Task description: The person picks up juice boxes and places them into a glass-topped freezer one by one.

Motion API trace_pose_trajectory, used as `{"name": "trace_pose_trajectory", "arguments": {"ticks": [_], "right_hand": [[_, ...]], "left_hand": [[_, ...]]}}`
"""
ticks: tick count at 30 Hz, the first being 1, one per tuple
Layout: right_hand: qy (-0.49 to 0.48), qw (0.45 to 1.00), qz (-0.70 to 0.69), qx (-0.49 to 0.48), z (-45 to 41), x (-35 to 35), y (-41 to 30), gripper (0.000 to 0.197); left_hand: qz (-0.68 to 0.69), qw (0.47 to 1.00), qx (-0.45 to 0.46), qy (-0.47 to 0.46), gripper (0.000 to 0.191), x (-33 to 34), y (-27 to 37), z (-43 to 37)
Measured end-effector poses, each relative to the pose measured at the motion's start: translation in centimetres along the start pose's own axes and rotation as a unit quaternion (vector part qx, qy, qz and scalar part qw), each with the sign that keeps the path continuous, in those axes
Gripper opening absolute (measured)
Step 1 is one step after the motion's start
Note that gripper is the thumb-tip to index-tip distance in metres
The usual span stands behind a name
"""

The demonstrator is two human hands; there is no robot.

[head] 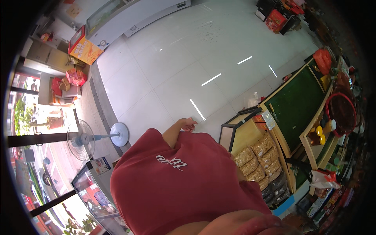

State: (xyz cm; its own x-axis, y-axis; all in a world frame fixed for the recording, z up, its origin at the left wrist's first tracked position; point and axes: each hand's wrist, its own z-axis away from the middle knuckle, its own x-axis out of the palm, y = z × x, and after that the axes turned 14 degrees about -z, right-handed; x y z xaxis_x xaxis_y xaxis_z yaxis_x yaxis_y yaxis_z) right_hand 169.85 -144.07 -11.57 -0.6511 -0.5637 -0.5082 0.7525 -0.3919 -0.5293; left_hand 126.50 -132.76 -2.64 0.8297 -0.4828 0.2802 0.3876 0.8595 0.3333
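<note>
My left hand (188,124) hangs past the hem of my dark red T-shirt (176,182), low over the pale tiled floor (164,76). Its fingers are loosely curled and partly apart, and no held thing shows in it. A short stretch of my right forearm (240,172) shows beside the shirt, but the right hand is out of view. Close on the right stands a wooden display bin (243,138) with black edging. Clear bags of a light brown dry food (262,146) lie in rows there, with dark-packed bags (278,185) below them.
A pedestal fan (81,138) and a glass display case (95,188) stand at left. Chest freezers (117,22) line the far left. At right are a green-lined display table (296,102), yellow-lidded jars (317,135) and a red-rimmed basket (326,110). Boxes (276,20) are stacked beyond.
</note>
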Motion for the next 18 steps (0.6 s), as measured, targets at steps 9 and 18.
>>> {"name": "trace_pose_trajectory", "arguments": {"ticks": [9,18], "right_hand": [[-0.064,0.973,0.155,-0.157,-10.1,-3.0,-16.8,0.037],[-0.087,0.971,0.187,-0.120,-15.7,-1.3,-30.9,0.030]], "left_hand": [[0.141,0.978,-0.012,0.152,0.057,-8.9,-9.3,5.9],[0.448,0.838,0.044,0.308,0.041,-10.0,-17.2,2.7]]}}
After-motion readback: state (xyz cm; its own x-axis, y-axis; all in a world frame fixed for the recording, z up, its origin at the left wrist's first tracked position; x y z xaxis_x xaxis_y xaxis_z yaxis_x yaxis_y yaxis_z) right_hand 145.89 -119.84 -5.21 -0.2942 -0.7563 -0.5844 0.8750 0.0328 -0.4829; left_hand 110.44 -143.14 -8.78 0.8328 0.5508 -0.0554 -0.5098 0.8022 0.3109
